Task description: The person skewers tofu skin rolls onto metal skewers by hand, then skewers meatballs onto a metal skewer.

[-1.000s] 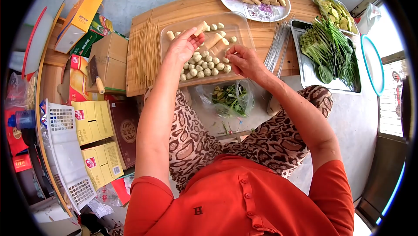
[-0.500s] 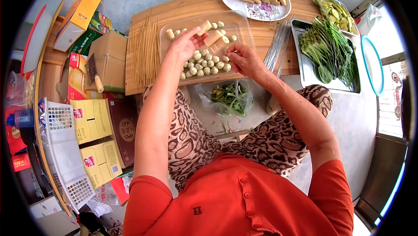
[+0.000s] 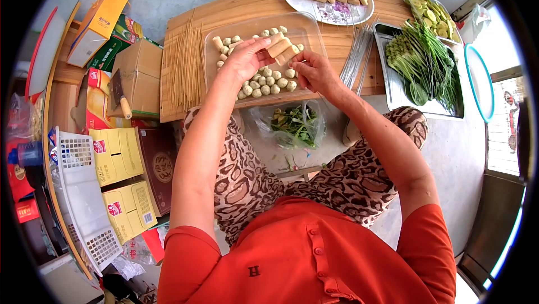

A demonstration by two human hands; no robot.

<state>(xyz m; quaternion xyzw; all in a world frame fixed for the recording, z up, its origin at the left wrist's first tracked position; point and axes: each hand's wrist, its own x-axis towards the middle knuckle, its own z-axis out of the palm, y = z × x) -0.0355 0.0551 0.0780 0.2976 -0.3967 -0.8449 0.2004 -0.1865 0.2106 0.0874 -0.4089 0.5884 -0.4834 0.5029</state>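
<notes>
Over a clear plastic tray [image 3: 224, 28], my left hand [image 3: 245, 61] grips light-brown rolled pieces, seemingly bean curd rolls [image 3: 277, 45], with the thumb below and fingers above. A second roll [image 3: 287, 54] lies alongside the first, its pale cut end towards my right hand [image 3: 315, 71]. The right fingertips are pinched together right beside these rolls; whatever sits between them is too thin or hidden to make out. Speckled pale-green balls [image 3: 265, 82] fill much of the tray under both hands, and a few brown pieces [image 3: 217, 42] lie at its left side.
Bamboo sticks [image 3: 187, 68] lie left of the tray, thin metal skewers [image 3: 357, 51] right of it. Behind is a plate [image 3: 295, 0] of more rolls. A metal tray [image 3: 396, 99] of greens [image 3: 421, 62] stands right. Below the table edge hangs a bag of leaves [image 3: 295, 126]. A knife [image 3: 122, 97] rests on boxes at left.
The two rolls, apart before, are now side by side between my hands. My left hand has moved slightly right and down, and my right hand has come up against the rolls.
</notes>
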